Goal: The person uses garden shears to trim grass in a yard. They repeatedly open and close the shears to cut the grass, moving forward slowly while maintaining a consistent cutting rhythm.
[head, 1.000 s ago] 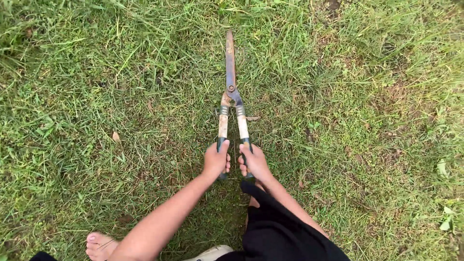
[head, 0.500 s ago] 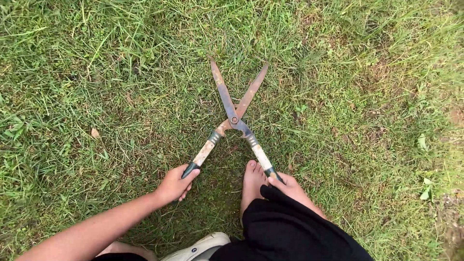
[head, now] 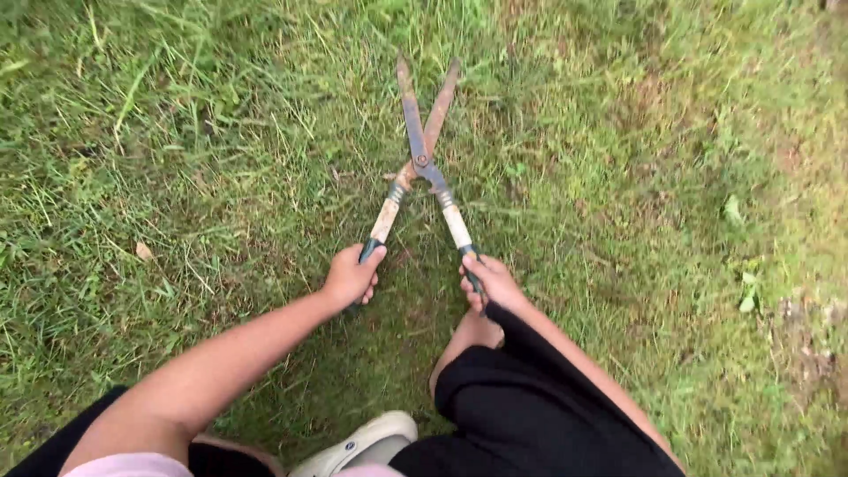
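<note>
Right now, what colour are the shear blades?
Rusty brown metal garden shear blades, clearest in the head view.

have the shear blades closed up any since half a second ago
Yes. The blades of the shears stand in a narrower V over the grass, tips nearer each other, as the left hand and right hand draw the handles inward.
</note>
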